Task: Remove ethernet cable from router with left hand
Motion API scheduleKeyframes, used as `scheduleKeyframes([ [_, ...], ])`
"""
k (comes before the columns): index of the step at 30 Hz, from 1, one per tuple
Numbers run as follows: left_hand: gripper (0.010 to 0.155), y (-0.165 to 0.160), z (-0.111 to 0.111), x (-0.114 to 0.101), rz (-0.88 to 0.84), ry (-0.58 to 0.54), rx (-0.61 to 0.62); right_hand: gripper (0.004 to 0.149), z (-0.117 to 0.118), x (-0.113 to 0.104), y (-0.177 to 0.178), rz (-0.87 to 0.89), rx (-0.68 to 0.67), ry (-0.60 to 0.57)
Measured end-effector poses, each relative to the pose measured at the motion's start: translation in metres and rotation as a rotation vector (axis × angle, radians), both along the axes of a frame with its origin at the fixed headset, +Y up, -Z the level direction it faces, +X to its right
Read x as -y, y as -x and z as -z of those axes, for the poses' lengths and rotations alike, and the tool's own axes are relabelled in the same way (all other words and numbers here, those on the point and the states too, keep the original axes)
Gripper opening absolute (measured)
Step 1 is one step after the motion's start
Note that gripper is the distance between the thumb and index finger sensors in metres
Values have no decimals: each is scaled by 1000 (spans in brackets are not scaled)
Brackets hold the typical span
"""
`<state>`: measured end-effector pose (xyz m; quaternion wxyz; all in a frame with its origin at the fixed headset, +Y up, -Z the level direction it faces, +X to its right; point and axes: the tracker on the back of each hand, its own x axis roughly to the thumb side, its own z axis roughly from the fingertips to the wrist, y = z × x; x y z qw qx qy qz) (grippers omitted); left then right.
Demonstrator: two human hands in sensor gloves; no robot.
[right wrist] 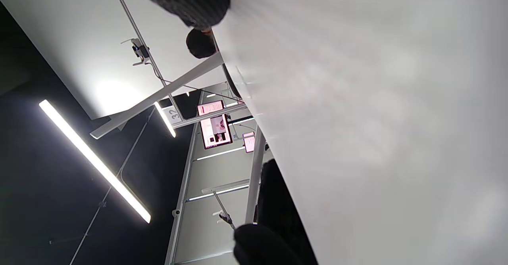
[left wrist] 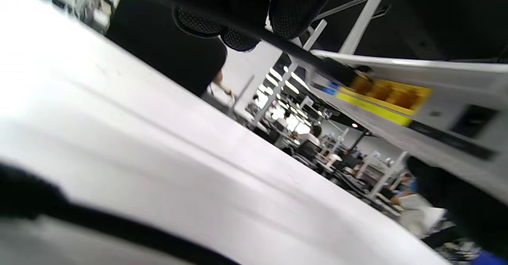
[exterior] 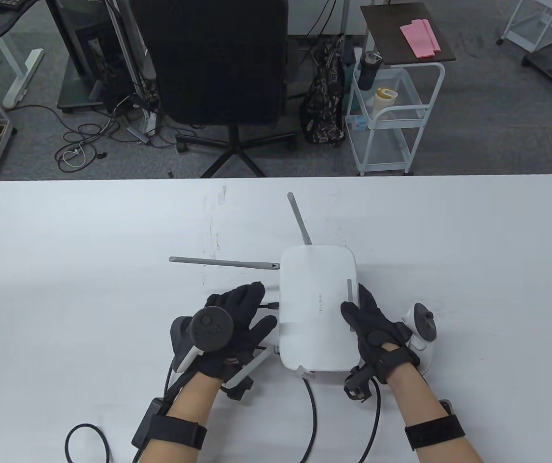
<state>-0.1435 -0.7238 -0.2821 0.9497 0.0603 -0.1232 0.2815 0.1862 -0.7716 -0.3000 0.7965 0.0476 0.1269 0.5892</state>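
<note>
A white router (exterior: 318,308) is lying on a white table (exterior: 63,270), between two black-gloved hands. The left hand (exterior: 230,328) is pinching a black ethernet cable (exterior: 267,305) just beside the router's side, its fingers (left wrist: 198,15) closing around the cable. The connector appears to be still touching the port, so the unplugging looks begun but not finished; pulling it free is left. The right hand (exterior: 370,323) is resting on the router's opposite edge, fingers partly curled, steadying it.
</note>
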Motion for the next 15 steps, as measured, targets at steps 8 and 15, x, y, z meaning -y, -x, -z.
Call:
scheduleKeyframes([
  [8,67,-3,-3,-8,206,-126,-64,72,1,8,-3,126,14,70],
  [15,60,-26,-13,-10,335,-277,-80,75,-4,6,12,144,-45,83],
])
